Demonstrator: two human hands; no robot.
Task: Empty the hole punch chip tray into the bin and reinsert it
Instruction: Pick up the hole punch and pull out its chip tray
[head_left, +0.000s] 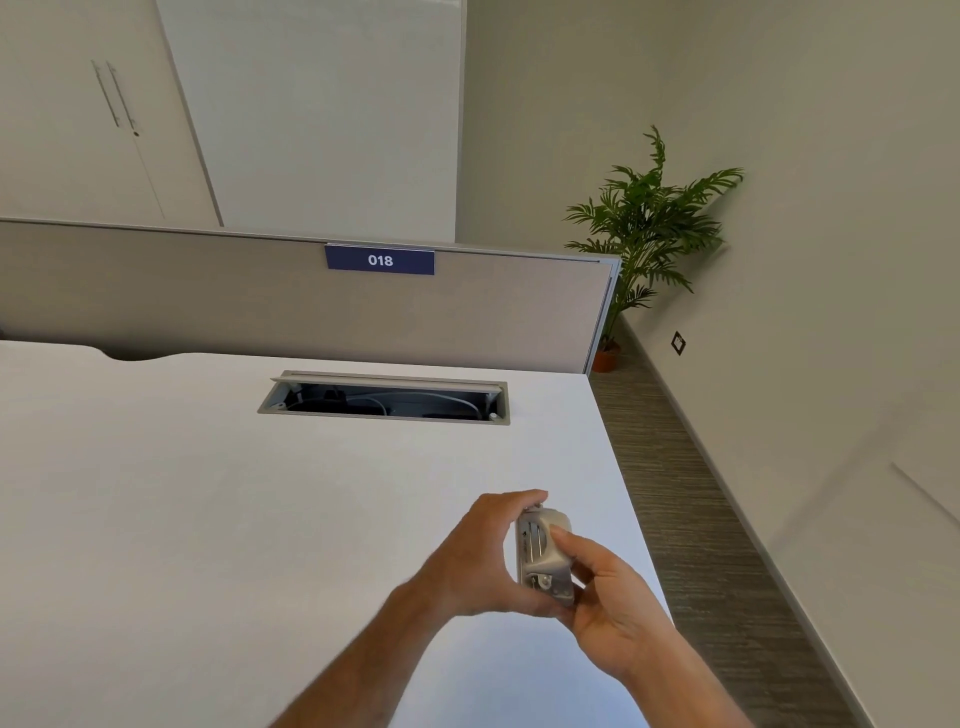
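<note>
A small silver-grey hole punch (543, 553) is held up on its side above the white desk (208, 493), near the desk's right edge. My left hand (480, 558) wraps it from the left, fingers curled over its top end. From the right, my right hand (605, 597) grips it, thumb pressed on the ribbed flat face that is turned toward me. I cannot tell the chip tray apart from the punch body. No bin is in view.
An open cable hatch (384, 400) is cut into the desk near its back. Behind it stands a grey partition (208, 296) with a blue "018" label (380, 260). Carpet floor (691, 493) runs along the right, with a potted plant (644, 234) in the corner.
</note>
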